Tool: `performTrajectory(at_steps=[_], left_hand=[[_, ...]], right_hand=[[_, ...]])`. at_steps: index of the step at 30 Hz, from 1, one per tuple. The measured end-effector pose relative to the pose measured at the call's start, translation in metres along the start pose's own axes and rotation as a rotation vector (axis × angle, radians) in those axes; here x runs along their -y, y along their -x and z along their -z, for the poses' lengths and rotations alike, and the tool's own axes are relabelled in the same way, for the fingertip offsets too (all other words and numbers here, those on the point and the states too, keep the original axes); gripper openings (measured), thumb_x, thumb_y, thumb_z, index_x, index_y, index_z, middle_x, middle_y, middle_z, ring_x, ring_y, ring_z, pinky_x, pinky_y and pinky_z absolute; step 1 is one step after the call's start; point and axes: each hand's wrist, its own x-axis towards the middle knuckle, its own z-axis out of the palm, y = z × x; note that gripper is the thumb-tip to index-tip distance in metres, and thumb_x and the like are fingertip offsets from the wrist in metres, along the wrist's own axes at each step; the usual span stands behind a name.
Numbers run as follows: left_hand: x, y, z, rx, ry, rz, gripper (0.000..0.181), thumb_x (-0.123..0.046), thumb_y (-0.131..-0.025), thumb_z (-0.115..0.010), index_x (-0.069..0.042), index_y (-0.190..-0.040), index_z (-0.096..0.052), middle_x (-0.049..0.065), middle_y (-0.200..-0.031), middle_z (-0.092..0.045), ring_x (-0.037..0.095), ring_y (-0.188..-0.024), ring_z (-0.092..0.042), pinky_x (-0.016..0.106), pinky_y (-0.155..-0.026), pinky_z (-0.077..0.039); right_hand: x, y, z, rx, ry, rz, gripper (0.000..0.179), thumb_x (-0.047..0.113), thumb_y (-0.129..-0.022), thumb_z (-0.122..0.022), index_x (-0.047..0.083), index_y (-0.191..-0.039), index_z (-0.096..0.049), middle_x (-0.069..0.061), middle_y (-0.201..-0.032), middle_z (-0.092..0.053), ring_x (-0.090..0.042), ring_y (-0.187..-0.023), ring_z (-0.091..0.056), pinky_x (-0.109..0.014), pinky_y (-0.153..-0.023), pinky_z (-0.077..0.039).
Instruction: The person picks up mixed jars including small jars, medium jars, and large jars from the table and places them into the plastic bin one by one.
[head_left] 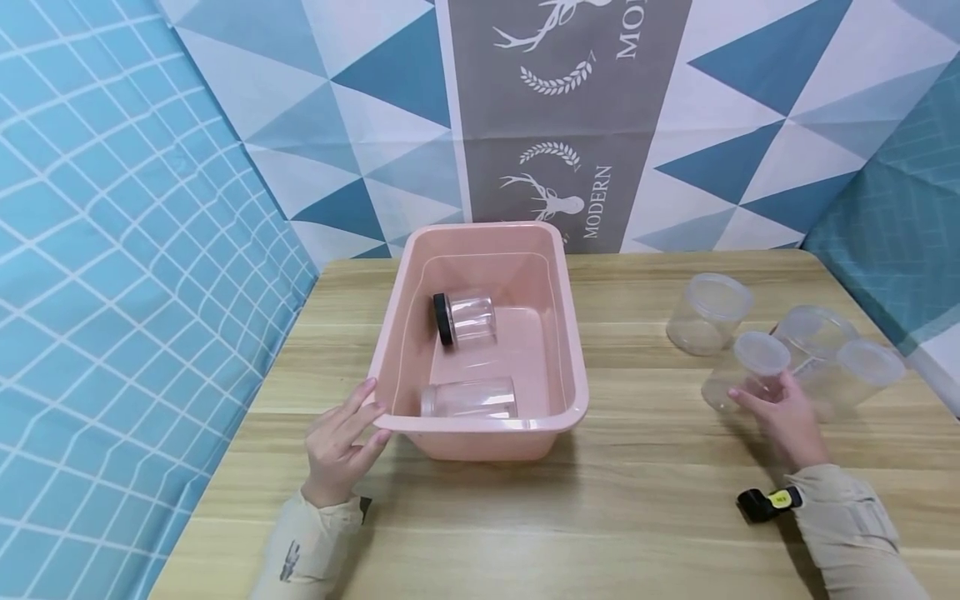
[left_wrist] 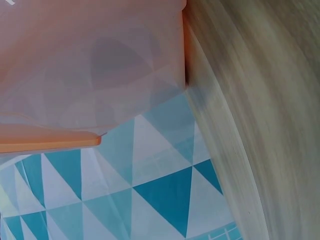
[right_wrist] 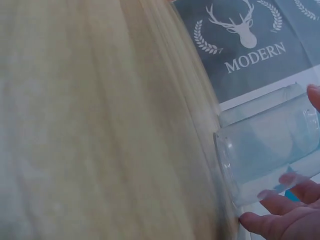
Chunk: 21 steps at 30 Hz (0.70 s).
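My left hand (head_left: 337, 450) rests its extended fingertips on the near left corner of the pink basin (head_left: 581, 400). Inside the basin a clear jar with a black lid (head_left: 444, 320) lies on its side at the back. Another clear jar (head_left: 472, 398) lies across the near end. At the right of the table, my right hand (head_left: 791, 421) holds an upright clear jar (head_left: 722, 385) with a translucent top, thumb on one side and fingers on the other. The right wrist view shows this jar (right_wrist: 265, 145) close up, fingertips along its side.
Beside the held jar stand more clear jars: one behind it (head_left: 705, 321), one at its right (head_left: 813, 329) and one farther right (head_left: 862, 375). A wooden table (head_left: 622, 517) bears everything. Patterned cloth (head_left: 390, 92) hangs behind, and blue checked cloth (head_left: 112, 250) on the left.
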Motion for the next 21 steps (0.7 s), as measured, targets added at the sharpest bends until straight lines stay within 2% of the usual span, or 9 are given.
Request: performTrajectory(at_steps=[3, 5, 8, 10, 12, 14, 17, 21], left_hand=[[0.000, 0.001, 0.000, 0.003, -0.002, 0.009, 0.049, -0.037, -0.095, -0.060, 0.002, -0.067, -0.067, 0.019, -0.093, -0.071, 0.028, -0.041, -0.050, 0.036, -0.040, -0.040], [0.000, 0.002, 0.000, 0.003, -0.001, 0.012, 0.049, -0.037, -0.095, -0.060, 0.002, -0.068, -0.067, 0.019, -0.094, -0.071, 0.028, -0.040, -0.049, 0.036, -0.040, -0.040], [0.000, 0.002, 0.001, 0.005, -0.001, 0.014, 0.048, -0.037, -0.095, -0.060, 0.002, -0.068, -0.067, 0.019, -0.094, -0.071, 0.028, -0.040, -0.049, 0.036, -0.040, -0.040], [0.000, 0.002, 0.001, 0.005, -0.001, 0.014, 0.048, -0.037, -0.095, -0.061, 0.003, -0.068, -0.067, 0.019, -0.094, -0.071, 0.028, -0.040, -0.050, 0.036, -0.040, -0.040], [0.000, 0.001, 0.001, 0.006, 0.000, 0.013, 0.048, -0.037, -0.094, -0.061, 0.003, -0.068, -0.067, 0.019, -0.094, -0.071, 0.028, -0.041, -0.049, 0.035, -0.040, -0.039], [-0.001, 0.000, 0.001, 0.007, 0.001, 0.013, 0.048, -0.037, -0.094, -0.061, 0.003, -0.069, -0.067, 0.019, -0.095, -0.071, 0.028, -0.041, -0.049, 0.035, -0.040, -0.039], [-0.001, -0.001, 0.001, 0.005, 0.003, 0.009, 0.047, -0.036, -0.094, -0.061, 0.003, -0.069, -0.067, 0.018, -0.095, -0.071, 0.026, -0.040, -0.048, 0.034, -0.039, -0.038], [-0.001, -0.001, 0.001, 0.006, 0.008, 0.004, 0.047, -0.036, -0.094, -0.061, 0.003, -0.070, -0.067, 0.018, -0.095, -0.071, 0.025, -0.039, -0.046, 0.033, -0.038, -0.037]], right_hand=[[0.002, -0.003, 0.000, 0.027, 0.215, -0.020, 0.058, 0.016, -0.090, -0.068, -0.003, -0.136, -0.037, -0.023, -0.122, -0.055, 0.016, -0.088, -0.042, -0.005, -0.072, -0.040], [0.004, -0.005, -0.001, 0.046, 0.237, -0.040, 0.068, 0.017, -0.091, -0.067, -0.009, -0.140, -0.028, -0.038, -0.132, -0.041, 0.011, -0.093, -0.044, -0.005, -0.072, -0.040], [0.005, -0.008, -0.002, 0.060, 0.232, -0.063, 0.073, 0.017, -0.092, -0.066, -0.007, -0.145, -0.022, -0.041, -0.138, -0.035, -0.013, -0.111, -0.053, -0.005, -0.073, -0.040], [0.005, -0.009, -0.002, 0.062, 0.224, -0.069, 0.075, 0.017, -0.092, -0.066, -0.004, -0.147, -0.020, -0.040, -0.139, -0.033, -0.033, -0.123, -0.047, -0.005, -0.074, -0.040], [0.005, -0.010, -0.003, 0.058, 0.210, -0.073, 0.075, 0.017, -0.092, -0.066, -0.002, -0.148, -0.020, -0.039, -0.141, -0.032, -0.040, -0.128, -0.040, -0.005, -0.075, -0.040], [0.005, -0.011, -0.004, 0.051, 0.189, -0.072, 0.074, 0.015, -0.092, -0.066, 0.000, -0.149, -0.021, -0.039, -0.141, -0.032, -0.035, -0.128, -0.041, -0.006, -0.077, -0.040], [0.003, -0.012, -0.005, 0.036, 0.169, -0.064, 0.071, 0.013, -0.091, -0.067, 0.006, -0.148, -0.025, -0.035, -0.140, -0.034, -0.019, -0.122, -0.047, -0.006, -0.078, -0.040], [0.003, -0.013, -0.004, 0.027, 0.135, -0.043, 0.067, 0.011, -0.090, -0.068, 0.012, -0.145, -0.030, -0.021, -0.134, -0.042, -0.003, -0.111, -0.049, -0.006, -0.079, -0.041]])
